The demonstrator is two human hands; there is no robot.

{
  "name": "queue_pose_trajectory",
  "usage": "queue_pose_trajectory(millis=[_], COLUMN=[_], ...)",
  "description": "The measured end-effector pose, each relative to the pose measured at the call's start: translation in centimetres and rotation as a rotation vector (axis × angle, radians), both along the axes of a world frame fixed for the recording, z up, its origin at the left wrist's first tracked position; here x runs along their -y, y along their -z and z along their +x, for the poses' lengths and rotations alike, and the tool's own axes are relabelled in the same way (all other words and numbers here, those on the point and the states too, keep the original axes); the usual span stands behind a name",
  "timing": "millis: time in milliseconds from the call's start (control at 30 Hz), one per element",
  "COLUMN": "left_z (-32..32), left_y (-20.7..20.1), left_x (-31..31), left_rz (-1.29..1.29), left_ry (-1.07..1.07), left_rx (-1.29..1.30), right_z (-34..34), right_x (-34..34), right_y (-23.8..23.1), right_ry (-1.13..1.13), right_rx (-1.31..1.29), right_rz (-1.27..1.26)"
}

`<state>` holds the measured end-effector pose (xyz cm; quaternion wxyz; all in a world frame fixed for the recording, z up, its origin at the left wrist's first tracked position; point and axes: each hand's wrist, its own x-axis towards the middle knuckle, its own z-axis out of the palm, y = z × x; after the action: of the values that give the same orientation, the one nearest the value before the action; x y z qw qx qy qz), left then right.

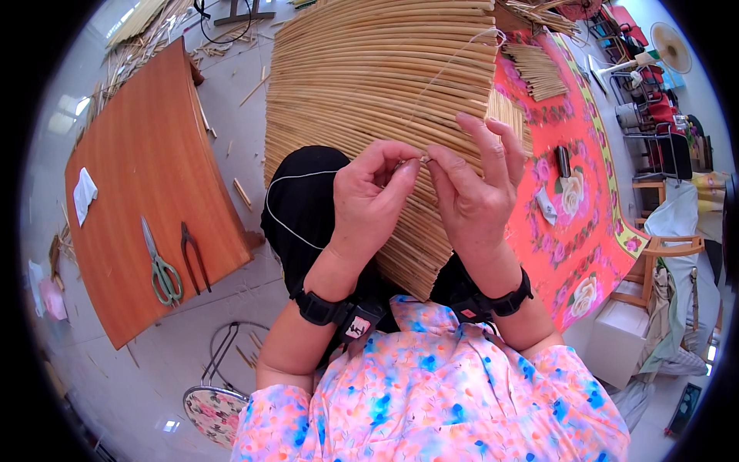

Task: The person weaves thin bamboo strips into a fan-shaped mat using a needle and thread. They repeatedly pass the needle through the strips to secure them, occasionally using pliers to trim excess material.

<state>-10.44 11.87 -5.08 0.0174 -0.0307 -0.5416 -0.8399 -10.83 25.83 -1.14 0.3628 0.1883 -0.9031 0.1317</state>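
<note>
Across my lap lies a mat of thin tan sticks (369, 69), set side by side and reaching away from me. Above its near part, my left hand (371, 189) and my right hand (477, 181) meet, fingertips almost touching. Both pinch a thin white cord (286, 223), which loops out from the left hand over my dark-clothed knee. On the right hand, thumb and index finger press together while the other fingers stand raised. A further length of white string (454, 58) runs over the mat to its far right edge. The pinched spot itself is too small to make out.
At left stands a brown wooden table (146, 200) with green-handled scissors (160, 266), dark pliers (195, 258) and a white tissue (84, 195). A red floral cloth (562, 223) spreads at right, bearing a stick bundle (537, 71). A stool (212, 412) is behind left.
</note>
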Motion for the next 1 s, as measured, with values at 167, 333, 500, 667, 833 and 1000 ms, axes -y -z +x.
queue_pose_trajectory(millis=[167, 333, 500, 667, 833, 1000], left_z=[0.0, -0.09, -0.07, -0.07, -0.05, -0.05], left_y=[0.09, 0.18, 0.2, 0.49, 0.44, 0.3], left_x=[0.09, 0.07, -0.08, 0.08, 0.06, 0.12], left_rz=[-0.001, 0.025, 0.009, 0.001, 0.017, -0.018], left_ry=[-0.002, 0.009, 0.012, 0.042, 0.048, 0.048], left_rx=[-0.005, -0.012, -0.007, -0.029, -0.03, -0.03], right_z=[0.06, 0.13, 0.11, 0.21, 0.23, 0.28], right_x=[0.13, 0.18, 0.21, 0.27, 0.19, 0.19], right_y=[0.11, 0.07, 0.07, 0.05, 0.17, 0.14], right_ry=[0.007, 0.004, 0.003, 0.02, 0.024, 0.028], right_rx=[0.013, 0.001, 0.0, 0.001, 0.001, 0.01], right_rz=[-0.024, -0.039, -0.053, -0.039, -0.038, -0.04])
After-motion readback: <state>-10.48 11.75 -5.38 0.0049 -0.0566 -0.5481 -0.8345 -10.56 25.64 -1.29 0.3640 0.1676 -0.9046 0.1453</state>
